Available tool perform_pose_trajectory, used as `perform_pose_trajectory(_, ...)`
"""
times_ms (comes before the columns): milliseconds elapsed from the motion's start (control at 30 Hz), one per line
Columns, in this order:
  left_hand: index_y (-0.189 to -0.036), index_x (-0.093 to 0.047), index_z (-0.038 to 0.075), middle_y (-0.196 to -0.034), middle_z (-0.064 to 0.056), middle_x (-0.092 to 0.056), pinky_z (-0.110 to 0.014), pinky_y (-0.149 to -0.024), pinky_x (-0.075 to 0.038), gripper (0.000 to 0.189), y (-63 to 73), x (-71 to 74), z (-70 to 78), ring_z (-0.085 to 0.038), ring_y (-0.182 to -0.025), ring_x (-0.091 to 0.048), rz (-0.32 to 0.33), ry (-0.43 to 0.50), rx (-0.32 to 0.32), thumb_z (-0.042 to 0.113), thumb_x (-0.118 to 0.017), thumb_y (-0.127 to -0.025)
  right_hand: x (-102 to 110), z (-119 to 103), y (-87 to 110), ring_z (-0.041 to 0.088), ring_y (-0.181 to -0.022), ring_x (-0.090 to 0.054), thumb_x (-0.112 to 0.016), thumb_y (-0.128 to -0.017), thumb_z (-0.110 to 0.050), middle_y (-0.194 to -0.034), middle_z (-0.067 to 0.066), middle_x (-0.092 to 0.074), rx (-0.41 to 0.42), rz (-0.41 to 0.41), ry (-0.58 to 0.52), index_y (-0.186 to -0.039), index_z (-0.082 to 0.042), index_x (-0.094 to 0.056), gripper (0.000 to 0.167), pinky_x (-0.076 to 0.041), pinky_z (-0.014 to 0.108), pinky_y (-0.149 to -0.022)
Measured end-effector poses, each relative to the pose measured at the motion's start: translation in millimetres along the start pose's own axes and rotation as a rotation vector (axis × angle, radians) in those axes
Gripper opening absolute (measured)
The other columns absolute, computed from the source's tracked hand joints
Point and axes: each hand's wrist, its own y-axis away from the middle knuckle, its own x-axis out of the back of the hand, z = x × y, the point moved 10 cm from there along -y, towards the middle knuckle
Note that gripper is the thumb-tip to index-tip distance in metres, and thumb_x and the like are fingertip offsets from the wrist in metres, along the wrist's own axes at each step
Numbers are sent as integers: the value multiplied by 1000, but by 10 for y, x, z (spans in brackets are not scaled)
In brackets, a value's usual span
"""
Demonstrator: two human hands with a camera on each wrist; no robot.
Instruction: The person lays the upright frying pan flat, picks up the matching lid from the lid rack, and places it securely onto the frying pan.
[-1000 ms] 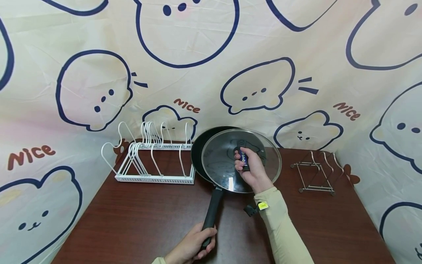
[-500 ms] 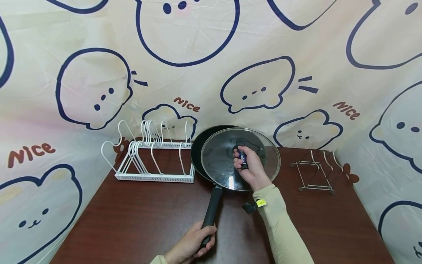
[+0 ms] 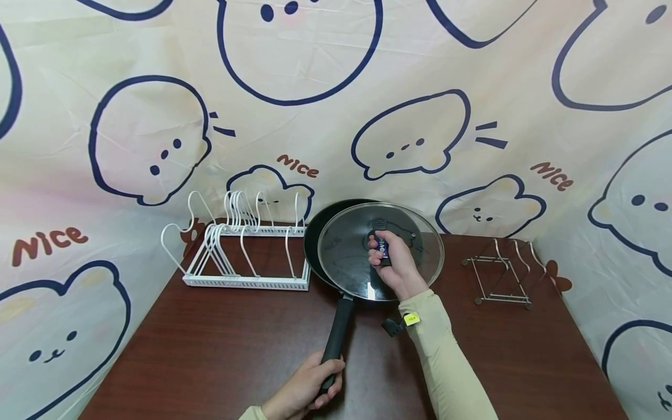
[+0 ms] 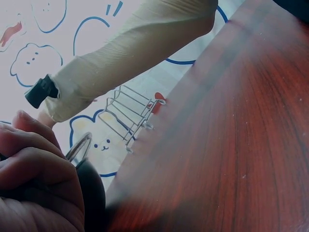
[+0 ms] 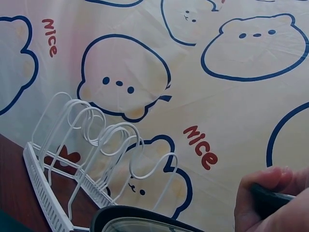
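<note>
My left hand point(image 3: 310, 382) grips the black handle point(image 3: 338, 329) of a dark frying pan point(image 3: 315, 245), near the handle's end. A round glass lid point(image 3: 346, 262) with a metal rim overlaps the pan, set off toward the right. My right hand point(image 3: 398, 265) holds the lid's black knob point(image 3: 385, 252), fingers curled round it. Whether the lid touches the pan's rim cannot be told. In the left wrist view, curled fingers point(image 4: 43, 169) hide most of the pan handle. The right wrist view shows the knob point(image 5: 268, 200) in my grasp, with the rims of pan and lid below.
Left of the pan stands a white rack point(image 3: 247, 283) with several tall wire loops. A small metal wire rack point(image 3: 504, 301) stands toward the table's right edge. Both are on a dark brown table point(image 3: 210, 338), backed by a cloth point(image 3: 325, 134) with cartoon animals.
My right hand and the lid have shifted slightly left over the pan. My left hand and the pan have hardly moved.
</note>
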Motion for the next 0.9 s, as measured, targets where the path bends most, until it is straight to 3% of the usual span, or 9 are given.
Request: perform_pose_trajectory(900, -95, -49, 6, -57, 10, -52, -13, -36, -34, 16, 7, -6, 16, 4, -36, -41, 5, -14, 0, 20, -53, -103, -100, 23, -86, 6, -53, -35, -42, -107, -13, -82, 0, -47, -1, -13, 10, -108, -5, -42, 8, -34, 15, -47)
